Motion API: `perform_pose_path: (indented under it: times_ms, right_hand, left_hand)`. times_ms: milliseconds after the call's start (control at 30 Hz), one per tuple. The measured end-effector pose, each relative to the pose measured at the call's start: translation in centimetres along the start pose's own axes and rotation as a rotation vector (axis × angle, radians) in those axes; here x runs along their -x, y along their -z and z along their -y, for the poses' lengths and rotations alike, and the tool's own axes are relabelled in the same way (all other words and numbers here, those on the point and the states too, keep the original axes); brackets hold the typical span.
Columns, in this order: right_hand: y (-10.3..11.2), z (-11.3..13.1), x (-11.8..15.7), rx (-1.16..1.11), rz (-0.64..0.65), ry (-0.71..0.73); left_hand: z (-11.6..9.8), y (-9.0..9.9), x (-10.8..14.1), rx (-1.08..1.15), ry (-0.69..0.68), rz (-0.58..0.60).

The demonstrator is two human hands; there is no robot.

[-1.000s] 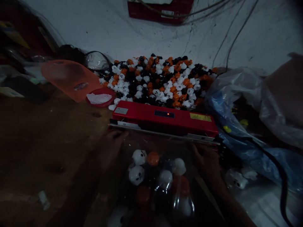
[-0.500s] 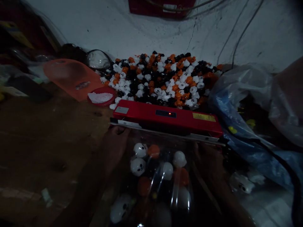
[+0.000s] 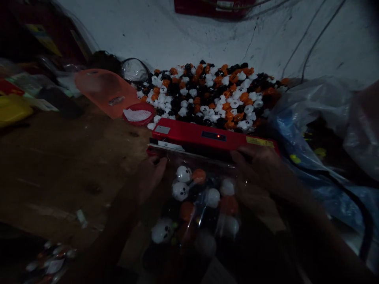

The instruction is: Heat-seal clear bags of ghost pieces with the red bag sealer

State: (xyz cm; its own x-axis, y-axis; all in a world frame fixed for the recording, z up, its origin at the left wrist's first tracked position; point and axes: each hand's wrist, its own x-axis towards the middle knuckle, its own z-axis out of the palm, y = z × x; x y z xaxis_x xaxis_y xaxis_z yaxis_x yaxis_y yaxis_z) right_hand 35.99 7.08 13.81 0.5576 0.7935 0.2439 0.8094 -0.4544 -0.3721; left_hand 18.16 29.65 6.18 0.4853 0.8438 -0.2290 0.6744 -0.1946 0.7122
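Note:
A clear plastic bag (image 3: 204, 223) holds several small round figures in white, orange and black, some with skull faces. Its top edge lies along the front slot of a red heat sealer (image 3: 185, 132), whose small orange light is lit. At the bag's upper left corner, my left hand (image 3: 148, 175) is closed, thumb and fingers pinching the film. My right hand (image 3: 257, 165) rests against the sealer's front edge on the right, above the bag's other corner. Dimness and blur hide how its fingers are set.
Behind the sealer, a big heap of similar figures (image 3: 204, 94) lies against the wall. Left of it are a red basket (image 3: 148, 116) with white slips and an orange plastic sheet (image 3: 102, 90). Clear bags (image 3: 314, 98) and a black cable (image 3: 359, 205) lie right. Another filled bag (image 3: 55, 262) is lower left.
My right hand has moved up and inward from the bag's right side onto the sealer's front edge. My left hand still holds the left corner. The whole view has shifted slightly.

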Motion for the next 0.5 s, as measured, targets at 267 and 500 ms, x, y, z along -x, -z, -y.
perform_pose_path:
  times_ms: [267, 500]
  right_hand:
    - [1.2, 0.3, -10.0, -0.117, 0.785, 0.164]
    - [-2.2, 1.9, -13.8, -0.208, 1.355, -0.378]
  left_hand:
    - [0.9, 0.0, 0.2, -0.048, -0.049, 0.040]
    - [2.8, -0.7, -1.0, -0.089, -0.139, 0.139]
